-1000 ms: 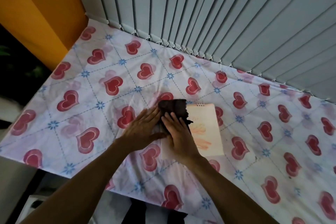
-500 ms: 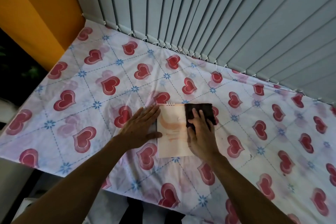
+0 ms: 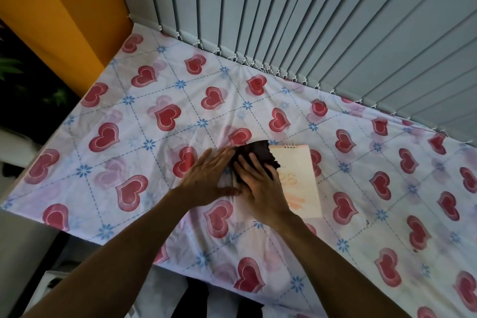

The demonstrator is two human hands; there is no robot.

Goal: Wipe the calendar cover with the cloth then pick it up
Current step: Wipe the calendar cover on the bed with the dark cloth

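Head view, wide angle, looking down over both bare forearms.

Calendar [image 3: 300, 178]: pale peach cover, spiral binding at far edge, lying flat on sheet near centre of surface; faint large numerals and an orange mark printed on cover. Left portion hidden under cloth and right hand; right portion and near right corner exposed.

Cloth [image 3: 256, 156]: dark, near-black, ragged along right edge. Spread over calendar's far left corner, overhanging slightly onto sheet beyond it.

Right hand [image 3: 259, 186]: palm down, fingers extended and slightly spread, pressed flat on cloth over left part of cover. No closed grip; cloth pinned beneath fingers and palm rather than pinched.

Left hand [image 3: 209, 178]: palm down, fingers straight and together, flat on sheet just beside calendar's left edge. Fingertips touching or nearly touching cloth's left border; thumb pointing toward right hand, tip meeting it. Nothing held.

Sheet [image 3: 160, 152]: white, printed with red hearts, blue dashed diamond grid and small blue flowers; lightly creased around hands. Covers whole work surface, draped over near edge.

Vertical blinds [image 3: 322, 33]: grey slats with beaded chain along bottom, running along far side of surface.

Orange wall panel [image 3: 64, 15]: upper left, adjoining blinds at corner.

Dark foliage [image 3: 15, 72]: far left, dim, details unclear.
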